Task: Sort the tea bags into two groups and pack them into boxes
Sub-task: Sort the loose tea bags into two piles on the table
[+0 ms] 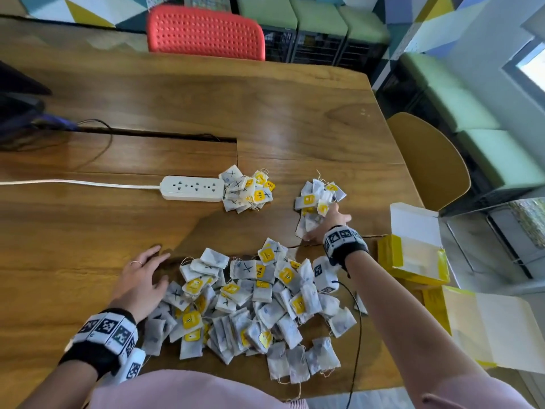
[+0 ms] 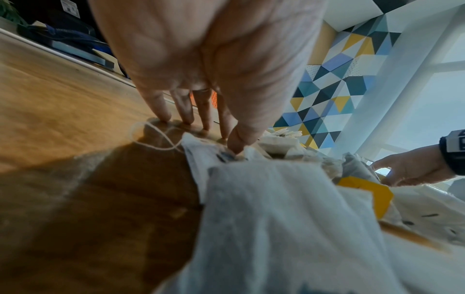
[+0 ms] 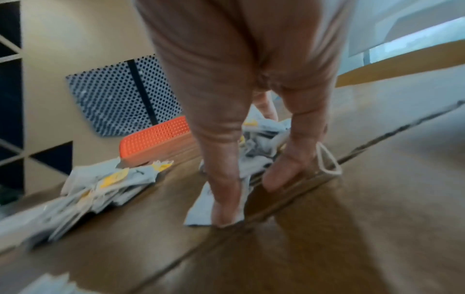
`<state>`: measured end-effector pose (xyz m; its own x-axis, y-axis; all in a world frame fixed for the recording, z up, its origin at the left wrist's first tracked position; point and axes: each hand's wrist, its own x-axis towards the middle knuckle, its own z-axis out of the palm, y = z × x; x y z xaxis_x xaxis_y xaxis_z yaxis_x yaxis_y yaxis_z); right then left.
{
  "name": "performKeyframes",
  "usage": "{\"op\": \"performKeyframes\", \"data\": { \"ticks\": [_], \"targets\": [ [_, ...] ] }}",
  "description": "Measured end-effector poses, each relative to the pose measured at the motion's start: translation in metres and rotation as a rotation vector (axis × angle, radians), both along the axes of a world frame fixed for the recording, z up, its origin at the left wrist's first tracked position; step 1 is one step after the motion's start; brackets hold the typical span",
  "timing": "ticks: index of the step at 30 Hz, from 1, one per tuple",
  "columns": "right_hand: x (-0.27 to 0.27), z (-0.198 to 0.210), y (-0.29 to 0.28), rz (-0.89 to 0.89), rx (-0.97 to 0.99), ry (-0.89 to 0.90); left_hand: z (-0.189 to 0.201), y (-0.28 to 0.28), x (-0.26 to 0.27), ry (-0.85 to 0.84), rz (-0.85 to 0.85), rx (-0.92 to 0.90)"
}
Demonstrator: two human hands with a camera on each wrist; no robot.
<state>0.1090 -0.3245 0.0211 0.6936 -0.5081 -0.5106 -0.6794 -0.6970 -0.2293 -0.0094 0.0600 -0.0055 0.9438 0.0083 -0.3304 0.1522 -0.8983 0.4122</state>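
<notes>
On the brown wooden table [image 1: 295, 113] the sorting step is in hand and the packing has not begun. A big unsorted heap of white paper tea bags with yellow tags [image 1: 250, 305] lies near the person, and two small sorted piles lie farther away: one pile of bags marked with a dark cross [image 1: 247, 188], touching the end of a white power strip [image 1: 191, 188], and one pile of unmarked bags [image 1: 320, 202] to the right of it. The right hand [image 1: 327, 225] reaches to the unmarked pile, the fingers spread; in the right wrist view the thumb [image 3: 226, 206] presses a bag flat on the wood while the other fingers lean on the pile's edge, so the hand grips nothing that I can see. The left hand [image 1: 141, 278] lies flat and wide at the left edge of the heap, fingertips [image 2: 163, 117] on the table, thumb touching a bag. Two open yellow and white cardboard boxes [image 1: 413, 249] wait at the right table edge, apparently with no bags inside. I judge the next move calls for returning the right hand to the heap, picking one bag and reading whether it has a cross, without pulling neighbours along by the tangled strings.
</notes>
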Motion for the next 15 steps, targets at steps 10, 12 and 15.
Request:
{"op": "performKeyframes", "data": {
  "ticks": [10,12,15],
  "targets": [
    [-0.025,0.036,0.000,0.039,0.080,-0.345,0.002,0.003,0.004,0.021,-0.006,-0.055],
    [-0.058,0.040,-0.002,0.121,0.119,-0.400,0.004,0.003,0.007,0.033,-0.001,-0.093],
    [-0.121,0.040,-0.005,0.137,0.153,-0.306,0.006,0.001,0.010,0.017,-0.041,-0.106]
  ]
}}
